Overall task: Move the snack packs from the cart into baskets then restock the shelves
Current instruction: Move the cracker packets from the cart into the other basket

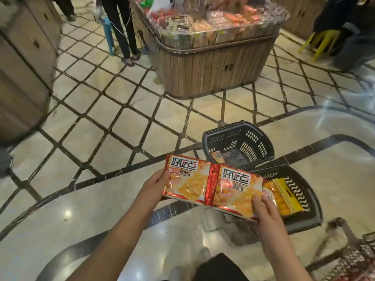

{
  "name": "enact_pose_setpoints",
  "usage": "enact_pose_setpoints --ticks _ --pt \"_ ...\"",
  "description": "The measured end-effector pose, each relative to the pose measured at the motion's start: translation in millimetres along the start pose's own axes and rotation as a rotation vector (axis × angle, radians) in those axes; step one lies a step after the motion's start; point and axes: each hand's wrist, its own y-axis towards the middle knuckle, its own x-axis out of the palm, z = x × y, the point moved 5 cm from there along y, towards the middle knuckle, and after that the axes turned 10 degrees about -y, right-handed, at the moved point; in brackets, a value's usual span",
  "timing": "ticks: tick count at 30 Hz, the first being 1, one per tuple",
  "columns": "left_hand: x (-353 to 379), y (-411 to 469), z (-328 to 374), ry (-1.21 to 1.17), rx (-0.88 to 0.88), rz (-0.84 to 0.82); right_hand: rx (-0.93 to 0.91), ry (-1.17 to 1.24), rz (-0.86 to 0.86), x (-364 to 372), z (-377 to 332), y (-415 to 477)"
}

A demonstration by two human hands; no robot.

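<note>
— Left hand (156, 185), lower centre: how does it lie?
— Thumb on the printed face, fingers curled under the left end of a red-and-orange foil snack pack (186, 179), which it grips.
— And the right hand (265, 209)?
— It pinches the lower right corner of a second red-and-orange foil snack pack (235, 191), thumb pressed flat on the front. Both packs are held roughly level in the air, side by side, edges meeting at a red seam. Whether they are joined cannot be told.
— What sits at the lower right edge?
— Part of a wire metal cart (345, 228), blurred, with patterned packets (357, 260) inside.
— Where are the baskets?
— One dark grey perforated plastic basket (312, 216) stands on the floor just beyond the right hand, and the second pack's right end overhangs it. A yellow-and-orange snack bag (284, 195) lies inside. Another dark grey plastic basket (253, 142) stands just behind the first, with one small orange pack (217, 156) against its left wall.
— Farther off?
— Cream floor tiles with dark diagonal lines (101, 118), then a wood-slatted display island (213, 67) topped with clear bins of wrapped snacks. A person's dark-trousered legs (125, 37) stand to its left, near a blue stool (107, 31). A yellow plastic stool (322, 41) is at upper right.
</note>
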Motion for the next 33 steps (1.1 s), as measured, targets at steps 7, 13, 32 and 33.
enact_pose_setpoints --ticks 7,13,32,33 --pt "19 92 32 0.013 -0.048 -0.004 0.018 0.005 -0.004 33 -31 94" --pt "66 190 84 0.137 -0.078 -0.067 0.009 0.019 -0.03 31 -76 179" --pt "243 418 95 0.415 -0.36 -0.493 0.204 0.247 0.391 -2 -81 271" --pt "251 431 96 0.439 -0.372 -0.523 0.216 0.261 0.428 3 -81 275"
